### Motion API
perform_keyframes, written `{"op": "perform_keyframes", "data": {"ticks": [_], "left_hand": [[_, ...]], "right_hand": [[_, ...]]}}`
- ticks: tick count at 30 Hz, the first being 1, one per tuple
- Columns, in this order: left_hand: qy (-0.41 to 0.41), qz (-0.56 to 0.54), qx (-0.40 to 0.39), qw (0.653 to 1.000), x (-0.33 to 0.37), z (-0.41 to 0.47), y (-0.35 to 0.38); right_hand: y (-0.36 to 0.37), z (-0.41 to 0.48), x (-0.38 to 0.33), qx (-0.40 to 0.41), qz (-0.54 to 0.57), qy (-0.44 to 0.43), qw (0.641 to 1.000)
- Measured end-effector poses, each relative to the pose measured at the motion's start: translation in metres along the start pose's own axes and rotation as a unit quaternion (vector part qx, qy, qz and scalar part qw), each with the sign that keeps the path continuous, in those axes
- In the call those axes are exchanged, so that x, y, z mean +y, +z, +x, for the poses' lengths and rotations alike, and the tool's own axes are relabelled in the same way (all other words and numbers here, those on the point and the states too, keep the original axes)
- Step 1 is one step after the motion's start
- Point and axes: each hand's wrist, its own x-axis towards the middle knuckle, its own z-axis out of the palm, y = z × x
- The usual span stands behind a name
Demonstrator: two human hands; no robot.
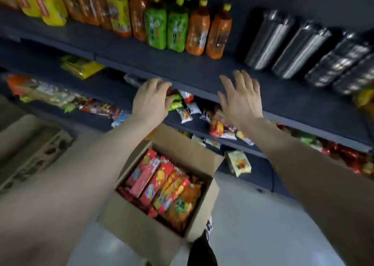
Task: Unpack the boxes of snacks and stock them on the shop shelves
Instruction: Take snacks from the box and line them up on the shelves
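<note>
Snack packs [162,186] lie lengthwise toward the shelf [192,71] in the box [131,225] below, between both arms; right hand [240,99] is spread empty, left hand [150,99] bent, grip unclear

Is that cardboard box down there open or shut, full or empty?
Open and nearly full: the cardboard box has its flaps folded back, with red and orange snack packets packed inside.

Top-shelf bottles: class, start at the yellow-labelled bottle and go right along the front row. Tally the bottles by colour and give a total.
Yellow-labelled bottle: 1
Orange bottles: 3
Green bottles: 2
Total: 6
</note>
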Motion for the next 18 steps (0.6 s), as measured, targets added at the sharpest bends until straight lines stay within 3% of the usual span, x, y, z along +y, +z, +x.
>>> {"op": "perform_keyframes", "data": {"ticks": [5, 11, 18], "left_hand": [[-0.056, -0.009, -0.133, 0.989, -0.036, -0.109, 0.082], [-0.129, 0.004, -0.262, 0.956, -0.068, -0.202, 0.169], [-0.189, 0.004, -0.337, 0.922, -0.102, -0.287, 0.27]], "right_hand": [[0.094, -0.098, -0.031, -0.145, 0.035, -0.013, 0.989], [0.197, -0.174, -0.063, -0.253, 0.116, 0.004, 0.961], [0.32, -0.233, -0.094, -0.354, 0.155, 0.003, 0.922]]}}
